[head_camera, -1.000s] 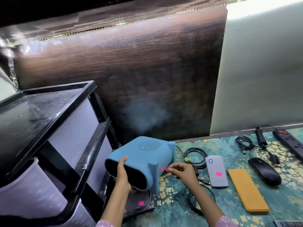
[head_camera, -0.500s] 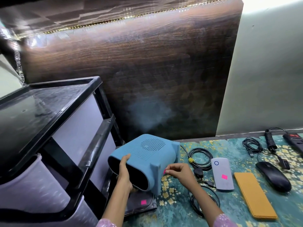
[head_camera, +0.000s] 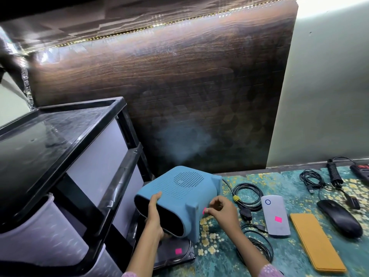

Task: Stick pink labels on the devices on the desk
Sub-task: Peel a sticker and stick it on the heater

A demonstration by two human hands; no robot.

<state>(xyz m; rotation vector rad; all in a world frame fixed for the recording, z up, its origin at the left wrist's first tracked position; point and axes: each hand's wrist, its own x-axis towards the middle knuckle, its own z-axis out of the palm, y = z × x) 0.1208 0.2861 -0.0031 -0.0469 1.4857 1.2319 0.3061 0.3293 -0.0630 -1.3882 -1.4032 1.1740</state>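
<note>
A blue perforated device (head_camera: 179, 194) sits tilted at the desk's left end. My left hand (head_camera: 154, 214) grips its dark front opening. My right hand (head_camera: 221, 209) presses a pink label (head_camera: 204, 210) against the device's right side with thumb and fingertips. Under the blue device lies a flat black device (head_camera: 173, 254) carrying a pink label (head_camera: 178, 251). A white power bank (head_camera: 275, 215) to the right also carries a pink label (head_camera: 278, 219).
A black-framed drawer unit (head_camera: 65, 176) stands at the left. Coiled black cables (head_camera: 247, 193), an orange case (head_camera: 317, 240), a black mouse (head_camera: 339, 217), more cables (head_camera: 311, 177) and a power strip (head_camera: 361, 170) lie on the floral desk cover (head_camera: 219, 256). A dark wood panel rises behind.
My right hand's fingers have closed in on the pink label at the blue device's side. The view has shifted slightly; my left hand keeps its hold.
</note>
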